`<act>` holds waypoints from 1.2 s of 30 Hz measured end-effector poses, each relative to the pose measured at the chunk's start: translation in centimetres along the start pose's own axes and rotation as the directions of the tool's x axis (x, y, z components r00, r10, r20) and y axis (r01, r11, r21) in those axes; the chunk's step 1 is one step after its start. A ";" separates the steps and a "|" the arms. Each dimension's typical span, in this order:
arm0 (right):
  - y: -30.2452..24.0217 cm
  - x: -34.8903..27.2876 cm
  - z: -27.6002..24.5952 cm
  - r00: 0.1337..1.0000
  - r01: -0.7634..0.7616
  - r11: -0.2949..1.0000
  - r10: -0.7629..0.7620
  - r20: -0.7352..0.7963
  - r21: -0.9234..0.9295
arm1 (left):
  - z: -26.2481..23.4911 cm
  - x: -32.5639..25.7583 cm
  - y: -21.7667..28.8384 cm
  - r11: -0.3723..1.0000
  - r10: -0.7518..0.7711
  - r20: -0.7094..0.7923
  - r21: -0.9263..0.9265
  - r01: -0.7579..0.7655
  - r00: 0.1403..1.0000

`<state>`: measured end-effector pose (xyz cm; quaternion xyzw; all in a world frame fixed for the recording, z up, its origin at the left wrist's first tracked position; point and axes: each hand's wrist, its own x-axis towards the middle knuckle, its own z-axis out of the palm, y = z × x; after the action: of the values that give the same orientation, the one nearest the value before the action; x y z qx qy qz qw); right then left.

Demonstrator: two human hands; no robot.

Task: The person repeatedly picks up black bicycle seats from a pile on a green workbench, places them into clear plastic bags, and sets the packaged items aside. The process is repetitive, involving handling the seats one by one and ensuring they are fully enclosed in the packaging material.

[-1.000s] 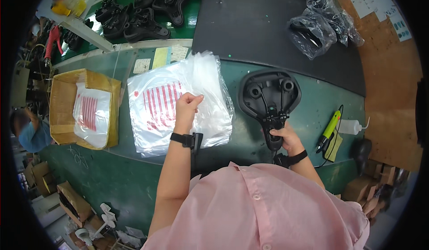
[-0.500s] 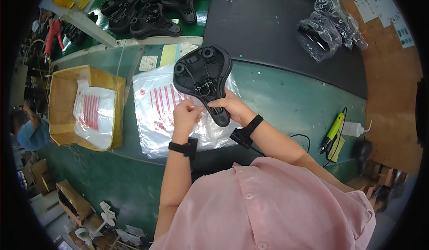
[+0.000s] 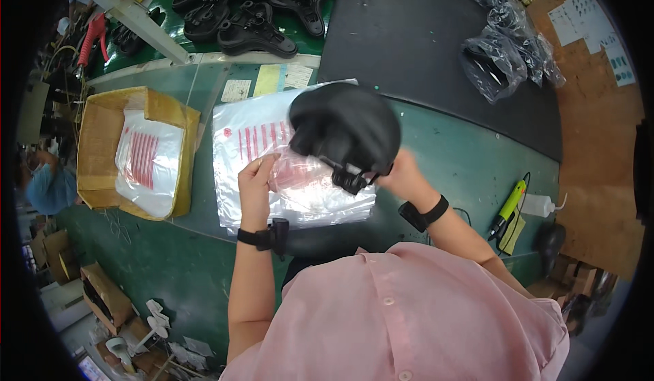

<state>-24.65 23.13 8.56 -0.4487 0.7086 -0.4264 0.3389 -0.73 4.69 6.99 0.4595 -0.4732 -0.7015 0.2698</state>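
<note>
A black bicycle saddle (image 3: 351, 119) is tilted in the air over the bench, blurred by motion, its clamp and rails low at the front. My right hand (image 3: 407, 178) grips it at its right lower side; some fingers are hidden behind it. To the left, my left hand (image 3: 256, 179) pinches the edge of a clear plastic bag (image 3: 289, 175) that lies against the saddle's lower left side. I cannot tell how far the saddle is inside the bag. Beneath both is a stack of clear plastic bags (image 3: 231, 200) with red printing.
A yellow box (image 3: 181, 156) of printed bags stands left. More black saddles (image 3: 252, 32) lie at the back, near a dark mat (image 3: 415, 47). Bagged saddles (image 3: 494, 64) sit far right. A green hand tool (image 3: 508, 205) and white squeeze bottle (image 3: 539, 205) lie at right.
The saddle has turned from underside up to a tilt and shifted right with my right hand. My left hand has moved left, drawing the bag's edge away.
</note>
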 end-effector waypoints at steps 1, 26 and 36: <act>0.8 -0.5 0.9 0.999 0.034 0.999 -0.034 0.001 -0.026 | 0.2 0.3 -0.9 0.998 0.026 0.013 -0.050 -0.025 1.000; 0.6 -4.4 -9.3 0.765 -0.388 0.785 0.566 -0.306 0.482 | 14.8 -11.7 3.3 0.641 0.371 0.886 -0.026 -0.768 0.279; 4.4 12.5 -25.1 0.776 0.121 0.880 0.205 -0.597 0.459 | -1.3 1.7 -6.4 0.564 0.353 0.255 0.710 -0.422 0.900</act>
<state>-52.41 20.09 13.54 -0.1670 0.6644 -0.7030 0.1909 0.10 5.38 0.35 0.3840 -0.8193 -0.3845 0.1827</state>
